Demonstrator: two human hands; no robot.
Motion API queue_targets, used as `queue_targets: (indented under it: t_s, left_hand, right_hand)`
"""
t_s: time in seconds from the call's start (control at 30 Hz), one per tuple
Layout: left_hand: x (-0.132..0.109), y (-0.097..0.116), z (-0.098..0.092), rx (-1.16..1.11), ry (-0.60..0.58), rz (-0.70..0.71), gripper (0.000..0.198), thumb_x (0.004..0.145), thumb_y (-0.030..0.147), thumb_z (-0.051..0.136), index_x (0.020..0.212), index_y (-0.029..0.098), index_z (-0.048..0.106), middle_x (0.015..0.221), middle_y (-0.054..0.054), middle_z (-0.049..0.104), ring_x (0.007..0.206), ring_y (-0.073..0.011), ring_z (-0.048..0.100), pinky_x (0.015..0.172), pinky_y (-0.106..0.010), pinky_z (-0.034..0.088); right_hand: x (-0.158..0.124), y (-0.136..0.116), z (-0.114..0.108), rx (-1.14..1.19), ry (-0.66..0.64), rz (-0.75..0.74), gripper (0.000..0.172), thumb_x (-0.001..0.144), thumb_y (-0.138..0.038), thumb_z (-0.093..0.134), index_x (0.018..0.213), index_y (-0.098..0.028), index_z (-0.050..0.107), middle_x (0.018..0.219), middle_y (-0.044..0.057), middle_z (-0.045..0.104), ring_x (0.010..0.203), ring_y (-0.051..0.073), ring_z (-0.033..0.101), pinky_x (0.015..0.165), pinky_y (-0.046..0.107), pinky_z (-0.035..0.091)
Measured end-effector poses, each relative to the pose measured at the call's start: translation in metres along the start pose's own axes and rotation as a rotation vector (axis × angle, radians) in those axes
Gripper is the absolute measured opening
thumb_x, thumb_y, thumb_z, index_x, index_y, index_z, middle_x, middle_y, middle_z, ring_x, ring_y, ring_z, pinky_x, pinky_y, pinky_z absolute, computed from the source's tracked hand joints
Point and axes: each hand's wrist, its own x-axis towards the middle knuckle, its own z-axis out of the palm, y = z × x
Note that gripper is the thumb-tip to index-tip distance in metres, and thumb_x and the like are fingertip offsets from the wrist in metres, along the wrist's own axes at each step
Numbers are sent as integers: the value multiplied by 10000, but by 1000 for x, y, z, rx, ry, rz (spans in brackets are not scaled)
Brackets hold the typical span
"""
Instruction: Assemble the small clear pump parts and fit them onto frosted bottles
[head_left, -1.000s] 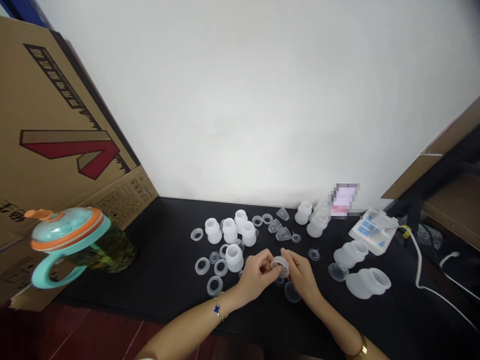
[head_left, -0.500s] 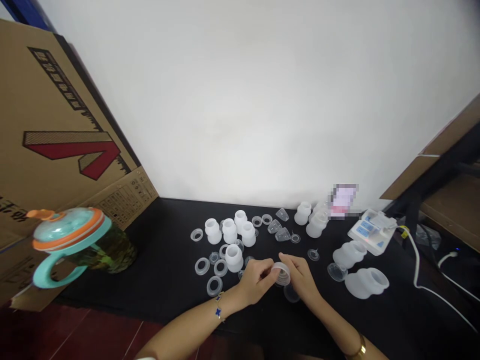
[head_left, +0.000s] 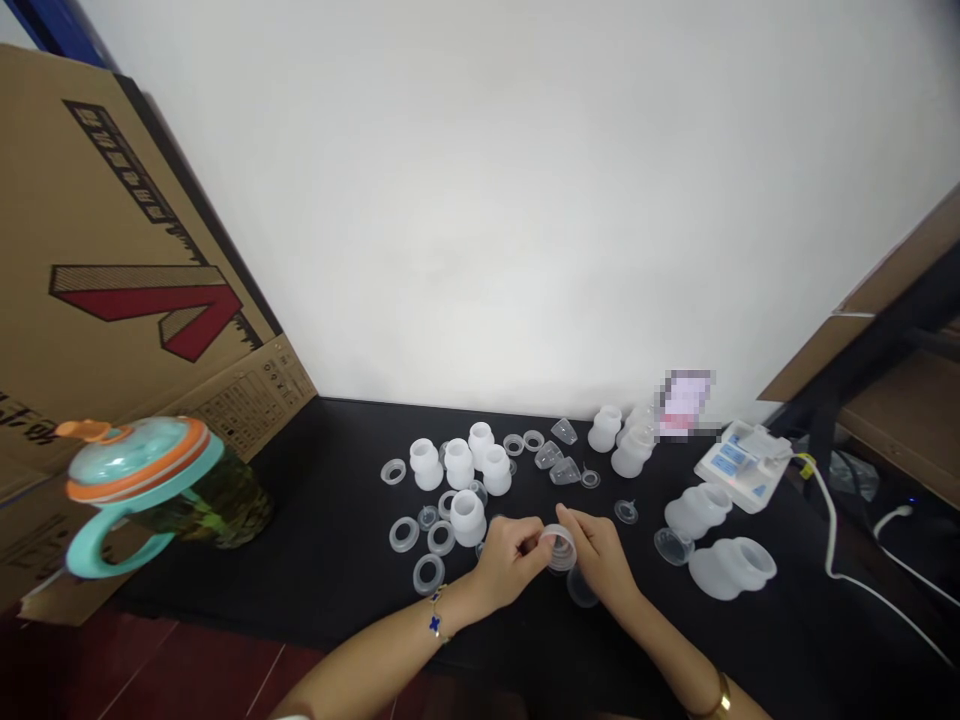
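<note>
Between my two hands is a clear plastic cap-like piece with a round threaded rim [head_left: 559, 550]. My left hand [head_left: 510, 562] pinches its left edge with thumb and forefinger, and my right hand [head_left: 600, 560] closes on its right side. Beneath my right hand a clear round disc [head_left: 581, 588] lies on the black table, partly covered. Left of my hands stand several white bottles [head_left: 469, 517]; around them lie translucent rings [head_left: 429, 573] and small clear nipple-shaped pieces [head_left: 428, 516]. Clear tapered cups [head_left: 565, 470] lie beyond my hands.
More white bottles [head_left: 731, 568] lie at right beside a clear lid [head_left: 673, 545]. A white power strip [head_left: 742, 465] with cables [head_left: 832, 520] is behind them. At left stand a turquoise-lidded jug [head_left: 202, 495] and a large cardboard box [head_left: 150, 240]. A white wall [head_left: 480, 200] backs the table.
Both hands and the threaded piece have shifted very slightly to the left. My grip looks the same, and the things on the table have not moved.
</note>
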Motion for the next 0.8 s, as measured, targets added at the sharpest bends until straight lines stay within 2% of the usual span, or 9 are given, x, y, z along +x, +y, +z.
queue_targets:
  t_s: [0.13,0.27,0.43,0.5,0.57,0.67,0.8]
  left_hand:
    - [1,1,0,9,11,-7,426,923,345,533,558,191,378,497,70,344,478,-84,317,508,-248,225]
    - [0,3,-1,-13,3,-14,446,931,369,539,555,190,378,502,66,350,485,-85,315,504,-250,215]
    - [2,6,-3,-103,-15,-70,512,967,443,505,536,190,393,482,54,380,475,-91,343,494,-249,230]
    - [2,5,-4,-138,-5,-110,532,974,485,485,535,190,424,467,45,411,456,-96,377,486,-249,247]
    - [3,4,-5,-160,16,-145,546,970,521,480,537,189,449,460,38,436,444,-101,402,480,-249,259]
    - [4,3,-5,-147,47,-164,555,962,532,487,528,189,445,454,40,430,444,-102,403,485,-252,262]
    - [5,3,-4,-107,66,-182,526,947,478,500,515,192,405,459,50,389,458,-98,372,489,-256,241]
  right_hand:
    - [1,1,0,-45,31,-41,528,999,-532,421,582,-217,345,544,-51,319,512,109,312,500,266,216]
    - [0,-1,0,5,-12,-12,538,1011,-541,409,584,-217,352,553,-49,333,521,112,328,501,256,246]
    - [-2,-5,-1,-3,-22,-7,512,1029,-528,400,635,-206,460,581,-38,427,536,124,405,519,246,305]
    - [-4,-7,-2,-10,-9,-12,467,1034,-513,404,704,-205,521,592,-41,449,534,128,436,518,244,320]
    - [-6,-7,-2,1,-6,0,406,1047,-492,379,889,-196,606,602,-42,486,532,137,477,513,243,336]
    - [-8,-8,-3,32,-12,7,409,1059,-480,349,1161,-179,606,582,-52,503,507,144,498,494,242,348]
    - [-11,-12,-5,-43,-52,-97,388,1042,-473,406,1136,-180,642,615,-36,546,528,144,530,519,246,377]
